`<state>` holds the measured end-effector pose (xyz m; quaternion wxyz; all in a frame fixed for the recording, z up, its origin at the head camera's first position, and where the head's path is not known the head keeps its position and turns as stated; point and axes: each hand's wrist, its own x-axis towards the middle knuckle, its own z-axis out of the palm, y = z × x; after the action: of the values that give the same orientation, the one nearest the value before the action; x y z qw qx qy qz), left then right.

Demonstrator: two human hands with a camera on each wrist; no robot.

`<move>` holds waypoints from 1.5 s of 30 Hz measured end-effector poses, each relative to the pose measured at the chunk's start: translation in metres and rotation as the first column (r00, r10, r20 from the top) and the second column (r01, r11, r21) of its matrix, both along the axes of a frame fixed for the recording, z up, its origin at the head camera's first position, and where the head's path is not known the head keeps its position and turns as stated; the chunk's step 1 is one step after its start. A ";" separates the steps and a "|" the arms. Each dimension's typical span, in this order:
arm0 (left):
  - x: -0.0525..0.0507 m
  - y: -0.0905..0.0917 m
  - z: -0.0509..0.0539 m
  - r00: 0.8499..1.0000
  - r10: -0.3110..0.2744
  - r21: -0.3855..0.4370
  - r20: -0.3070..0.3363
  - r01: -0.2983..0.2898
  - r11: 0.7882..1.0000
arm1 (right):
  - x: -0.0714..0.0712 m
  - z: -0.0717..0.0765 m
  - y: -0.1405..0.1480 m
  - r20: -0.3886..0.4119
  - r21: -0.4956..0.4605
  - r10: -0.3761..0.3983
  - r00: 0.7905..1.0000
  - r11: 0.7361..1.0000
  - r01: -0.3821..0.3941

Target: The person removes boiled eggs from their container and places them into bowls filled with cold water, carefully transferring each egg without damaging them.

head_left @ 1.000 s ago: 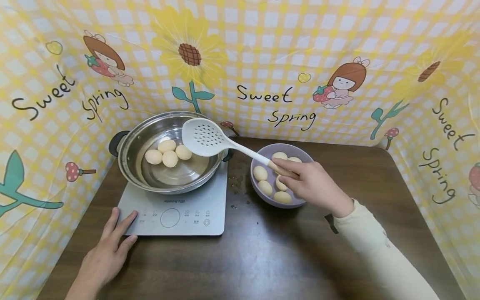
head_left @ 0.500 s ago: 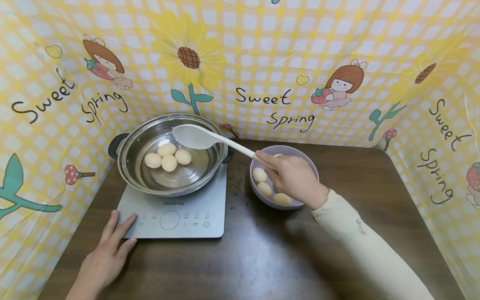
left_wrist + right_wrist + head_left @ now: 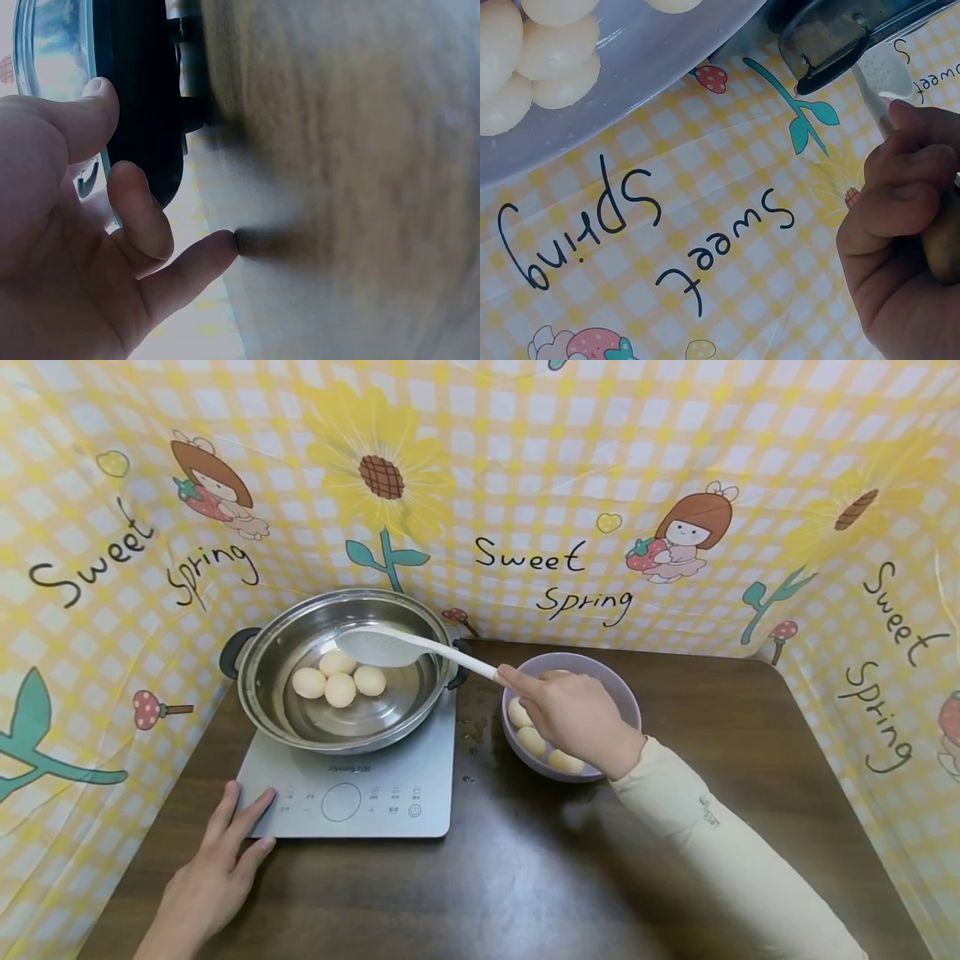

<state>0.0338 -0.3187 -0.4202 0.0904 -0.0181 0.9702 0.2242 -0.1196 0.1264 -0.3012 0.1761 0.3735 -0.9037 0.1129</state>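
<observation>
My right hand [image 3: 573,714] grips the handle of a white slotted skimmer [image 3: 382,646], fingers curled round it in the right wrist view. The skimmer's head is tilted over the inside of a steel pot [image 3: 375,727], just behind several pale eggs [image 3: 341,690] lying together in it. Below the right hand stands a purple bowl [image 3: 622,689] with several more eggs [image 3: 531,742], partly hidden by the hand. My left hand [image 3: 210,868] rests with fingers spread at the front left corner of the white induction cooker [image 3: 435,777] under the pot.
The brown wooden table [image 3: 450,902] carries cooker and bowl side by side. Water drops [image 3: 468,752] lie between them. A yellow checked cloth [image 3: 540,460] rises behind and at both sides. Black handles [image 3: 238,652] stick out from the pot.
The right hand has moved left, taking the skimmer further over the pot and lower, its head turned from face-on to tilted. The left hand has stayed in place. The eggs have not moved.
</observation>
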 end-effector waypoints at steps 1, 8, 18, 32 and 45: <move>0.000 0.000 0.000 1.000 -0.001 0.000 0.004 0.001 1.000 | 0.000 0.000 0.001 0.011 0.007 -0.003 1.000 1.000 0.003; 0.001 0.000 0.000 1.000 0.001 -0.006 0.003 -0.001 1.000 | 0.003 0.000 0.004 0.042 0.026 0.007 0.999 1.000 -0.008; 0.001 0.000 0.001 1.000 0.001 -0.011 0.003 -0.001 1.000 | 0.010 0.004 0.006 0.013 0.015 0.082 0.997 0.996 -0.082; 0.000 0.000 -0.001 1.000 0.002 -0.005 0.007 -0.002 1.000 | 0.016 0.010 0.006 0.101 -0.018 0.205 0.974 0.979 -0.204; -0.001 0.001 0.001 1.000 0.004 -0.013 0.002 -0.004 1.000 | 0.013 0.015 0.002 0.214 -0.020 0.228 0.950 0.973 -0.229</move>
<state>0.0332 -0.3176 -0.4196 0.0910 -0.0209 0.9715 0.2180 -0.1066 0.1282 -0.2861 0.0621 0.4616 -0.8684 0.1699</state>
